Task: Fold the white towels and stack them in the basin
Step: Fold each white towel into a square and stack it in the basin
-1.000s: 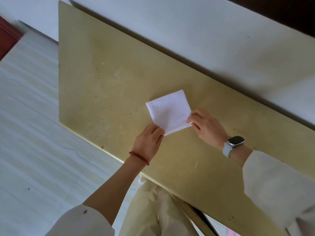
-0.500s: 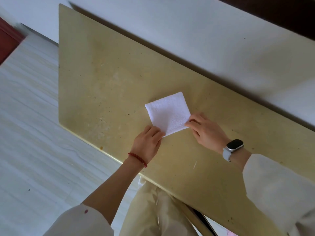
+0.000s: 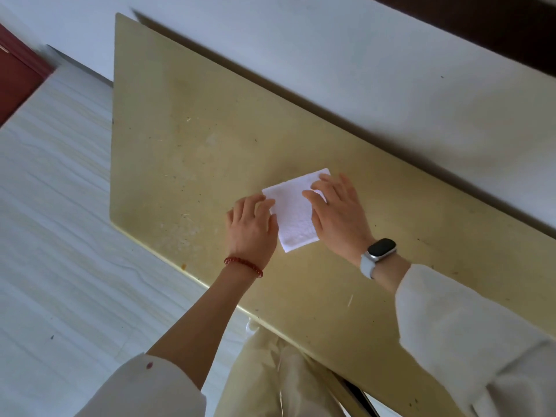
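The scene is evenly lit by soft daylight, a dark shadow is cast behind the table (image 3: 210, 121), and wide-angle tilt is seen.

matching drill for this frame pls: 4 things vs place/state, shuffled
Things:
1. towel
2. left hand
3. watch
4. bracelet

Place or state:
A. red beads, on the left wrist
B. folded small, flat on the table
C. on the right wrist
D. resting on the towel's left edge

Pairs: 1-B, 2-D, 3-C, 4-A

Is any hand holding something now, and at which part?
Nothing is gripped. Both hands, left hand and right hand, rest flat on the folded towel's side edges.
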`<state>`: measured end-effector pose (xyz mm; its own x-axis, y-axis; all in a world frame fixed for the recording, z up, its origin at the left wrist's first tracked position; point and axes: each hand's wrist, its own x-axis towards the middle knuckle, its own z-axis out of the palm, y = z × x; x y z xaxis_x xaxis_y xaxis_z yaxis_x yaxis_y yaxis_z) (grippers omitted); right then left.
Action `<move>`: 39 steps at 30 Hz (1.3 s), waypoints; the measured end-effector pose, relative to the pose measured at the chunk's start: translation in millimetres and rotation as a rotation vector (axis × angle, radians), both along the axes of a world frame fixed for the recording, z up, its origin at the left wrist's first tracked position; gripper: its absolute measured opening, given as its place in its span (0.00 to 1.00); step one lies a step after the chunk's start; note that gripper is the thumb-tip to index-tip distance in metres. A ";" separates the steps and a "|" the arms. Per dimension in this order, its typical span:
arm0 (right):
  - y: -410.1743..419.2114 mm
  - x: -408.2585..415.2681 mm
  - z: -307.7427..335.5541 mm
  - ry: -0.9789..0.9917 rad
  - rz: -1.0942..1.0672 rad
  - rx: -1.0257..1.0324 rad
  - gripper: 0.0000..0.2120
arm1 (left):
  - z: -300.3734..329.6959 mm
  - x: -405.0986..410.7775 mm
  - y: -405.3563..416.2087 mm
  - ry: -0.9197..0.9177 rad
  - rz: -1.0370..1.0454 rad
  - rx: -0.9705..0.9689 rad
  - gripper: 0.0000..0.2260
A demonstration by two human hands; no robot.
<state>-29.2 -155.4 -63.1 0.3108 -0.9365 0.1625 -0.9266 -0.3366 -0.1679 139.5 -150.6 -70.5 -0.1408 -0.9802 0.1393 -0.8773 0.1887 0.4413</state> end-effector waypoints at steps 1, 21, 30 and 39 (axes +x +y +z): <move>-4.3 6.5 -2.1 0.040 0.001 0.022 0.15 | -0.9 0.1 -2.2 -0.025 -0.020 0.013 0.13; -5.7 -1.8 -22.7 0.101 -0.078 0.384 0.24 | -14.3 10.4 -15.6 -0.410 -0.275 0.379 0.30; 40.9 -6.2 -5.9 0.048 0.150 0.192 0.15 | 0.6 21.4 -26.5 -0.323 -0.477 0.001 0.10; 2.8 -58.5 23.3 0.367 0.084 0.284 0.17 | 12.1 -14.1 5.0 -0.214 -0.690 0.140 0.09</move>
<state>-87.7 -152.6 -39.8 0.3768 -0.8970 -0.2312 -0.9133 -0.4015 0.0693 125.3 -145.6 -58.4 -0.7424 -0.6651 -0.0804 -0.6487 0.6838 0.3339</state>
